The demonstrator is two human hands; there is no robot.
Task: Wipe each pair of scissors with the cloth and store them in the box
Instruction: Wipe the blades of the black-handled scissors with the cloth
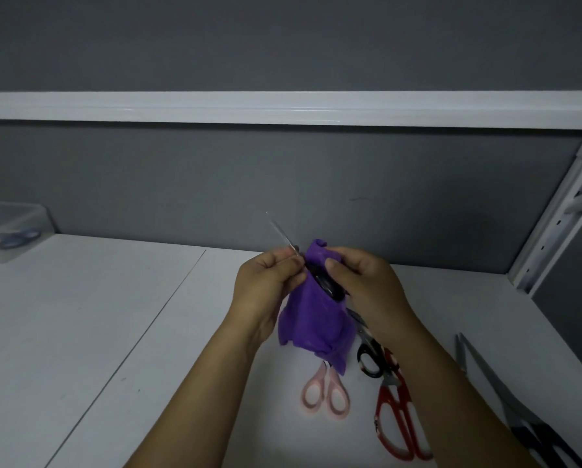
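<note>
My left hand [269, 285] pinches a pair of black-handled scissors [284, 236] by the blades, whose thin tips point up and to the left. My right hand [367, 285] grips the purple cloth [311, 322] around the black handles. The cloth hangs down between both hands. The clear plastic box [11, 228] stands at the far left on the table, with a blue-handled pair of scissors [17, 238] inside.
On the white table [114, 315] below the cloth lie pink-handled scissors [326, 395], red-handled scissors [397, 420] and a black-handled pair [370, 358]. A long pair with black handles [506, 400] lies at the right edge. A grey wall with a white shelf [283, 108] rises behind.
</note>
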